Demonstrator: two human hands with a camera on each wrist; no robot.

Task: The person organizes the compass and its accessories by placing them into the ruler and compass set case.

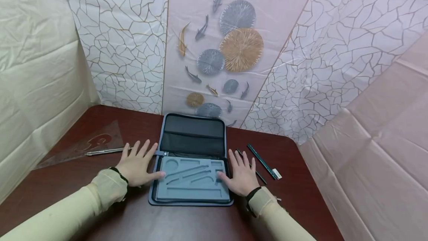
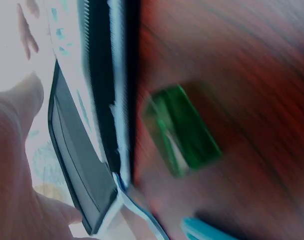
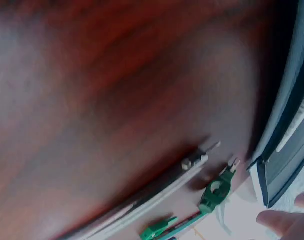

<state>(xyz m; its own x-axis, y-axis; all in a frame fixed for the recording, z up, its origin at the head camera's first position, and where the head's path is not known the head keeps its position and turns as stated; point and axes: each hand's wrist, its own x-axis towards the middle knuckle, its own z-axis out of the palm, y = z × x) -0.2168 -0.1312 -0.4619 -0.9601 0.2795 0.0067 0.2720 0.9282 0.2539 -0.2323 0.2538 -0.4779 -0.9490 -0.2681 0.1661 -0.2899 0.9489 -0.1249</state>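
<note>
A blue zip case (image 1: 194,204) lies unfolded on the table, its black-lined lid (image 1: 194,144) leaning back. Inside its lower half sits a grey-blue tray (image 1: 194,193) with shaped recesses, none visibly filled. My left hand (image 1: 135,166) spreads along the tray's left side, thumb at the tray edge. On the other side, my right hand (image 1: 241,176) has its fingers stretched forward and its thumb over the tray's right edge. Beside the case, the left wrist view shows a blurred green see-through block (image 2: 184,130). A metal compass-like tool (image 3: 156,185) and a green compass attachment (image 3: 216,190) appear in the right wrist view.
At the left lie a clear set square (image 1: 115,135) and a slim silver tool (image 1: 105,151). Dark green pencils (image 1: 262,162) and a white eraser (image 1: 276,173) lie to the right. Patterned cloth (image 1: 130,40) hangs behind the red-brown table (image 1: 147,226).
</note>
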